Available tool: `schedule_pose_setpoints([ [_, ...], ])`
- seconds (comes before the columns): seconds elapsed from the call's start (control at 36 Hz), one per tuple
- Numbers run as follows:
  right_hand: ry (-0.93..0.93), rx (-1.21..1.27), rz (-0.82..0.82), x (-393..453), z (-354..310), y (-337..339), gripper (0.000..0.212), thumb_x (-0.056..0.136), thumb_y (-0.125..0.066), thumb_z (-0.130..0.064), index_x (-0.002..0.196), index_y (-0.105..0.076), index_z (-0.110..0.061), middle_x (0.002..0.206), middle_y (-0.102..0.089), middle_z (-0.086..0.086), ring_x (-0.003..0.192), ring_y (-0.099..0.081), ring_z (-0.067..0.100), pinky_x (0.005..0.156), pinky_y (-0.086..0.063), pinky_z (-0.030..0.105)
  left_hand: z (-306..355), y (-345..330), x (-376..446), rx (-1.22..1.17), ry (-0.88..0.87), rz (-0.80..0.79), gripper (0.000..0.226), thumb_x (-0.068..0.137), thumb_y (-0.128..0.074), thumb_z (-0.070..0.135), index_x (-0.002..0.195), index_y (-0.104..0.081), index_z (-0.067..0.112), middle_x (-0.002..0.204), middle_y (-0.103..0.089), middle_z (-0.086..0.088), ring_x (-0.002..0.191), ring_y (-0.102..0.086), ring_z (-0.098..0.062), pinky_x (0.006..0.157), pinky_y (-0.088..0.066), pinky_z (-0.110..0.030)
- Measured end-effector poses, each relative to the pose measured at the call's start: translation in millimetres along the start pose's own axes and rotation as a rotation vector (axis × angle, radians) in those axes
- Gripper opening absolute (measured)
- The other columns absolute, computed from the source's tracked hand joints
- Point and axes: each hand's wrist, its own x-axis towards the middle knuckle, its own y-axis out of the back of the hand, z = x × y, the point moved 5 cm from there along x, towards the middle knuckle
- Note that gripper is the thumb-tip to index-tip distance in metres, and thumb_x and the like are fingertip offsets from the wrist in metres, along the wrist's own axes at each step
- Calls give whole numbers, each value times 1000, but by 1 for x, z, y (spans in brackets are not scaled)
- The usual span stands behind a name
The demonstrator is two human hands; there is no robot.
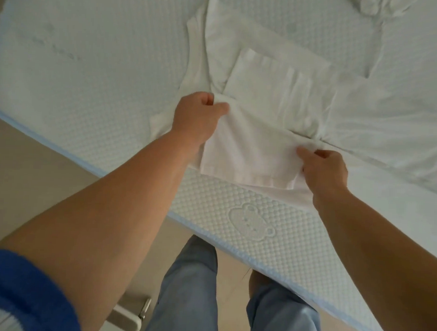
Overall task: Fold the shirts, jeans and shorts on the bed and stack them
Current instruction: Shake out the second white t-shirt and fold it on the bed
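You have a white shirt [260,75] spread on the bed [92,69], near the edge closest to you, and you are part way through folding it. Your left hand [197,117] pinches the upper left corner of a lifted flap, thumb over the cloth and fingers curled under it. Your right hand [323,171] pinches the flap's right side, thumb and forefinger closed on the fabric where it bunches. The flap [247,151] hangs between your hands, with its lower edge just over the mattress edge.

This looks like a fold of the near part of the shirt up over the body. To do it well, pull your hands gently apart first, so the flap goes taut and the wrinkles at your right thumb flatten out. Keep both corners at the same height, and carry them away from you together. Lay the flap so that its edge lines up with the straight fold already showing across the middle of the shirt. Let go only when the cloth lies flat, then smooth it with flat palms from the centre outward.

Watch the right side. More white cloth [387,126] lies crumpled there, touching or overlapping the shirt, and I cannot tell whether it is part of the same garment. Make sure that you do not drag it into the fold. Another bundle [374,7] sits at the far edge, well apart.
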Motion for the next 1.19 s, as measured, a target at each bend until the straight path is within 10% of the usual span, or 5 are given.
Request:
schedule_pose_setpoints([
  [0.17, 27, 37, -1, 9, -1, 3, 28, 82, -64, -38, 64, -58, -18, 65, -56, -6, 63, -50, 13, 58, -39, 27, 9, 0, 18, 23, -34, 81, 25, 80, -68, 29, 61, -53, 23, 60, -51, 11, 59, -50, -7, 56, -41, -17],
  [0.44, 280, -19, 107, 2, -8, 16, 23, 83, -61, -40, 70, -45, -29, 66, -52, -12, 60, -49, -2, 49, -31, 10, 19, 0, -2, 269, -298, 385, 12, 79, -58, 24, 83, -46, 23, 67, -43, 11, 68, -44, -12, 58, -23, -17],
  [0.64, 51, 449, -314, 14, -12, 2, 7, 88, -59, -19, 83, -62, -14, 69, -68, 1, 59, -62, 15, 61, -52, 28, 12, -75, -31, 331, -358, -242, 29, 82, -61, 24, 111, -59, 23, 70, -52, 15, 71, -53, -10, 70, -35, -17],
  [0.78, -115, 692, -253, 35, 0, 28, 11, 91, -56, -15, 83, -61, -11, 64, -68, 1, 59, -66, 13, 55, -53, 22, 12, -84, -10, 160, -68, -144, 15, 81, -62, 22, 96, -64, 16, 93, -69, -11, 90, -66, -30, 84, -52, -41],
  [1.19, -62, 211, 80, 49, 154, 175, 7, 82, -62, -22, 88, -64, -22, 79, -66, -4, 74, -61, 15, 69, -49, 29, 58, -193, -102, 547, -363, -373, 35, 84, -58, 29, 118, -56, 24, 79, -53, 16, 84, -52, -13, 77, -35, -25],
])
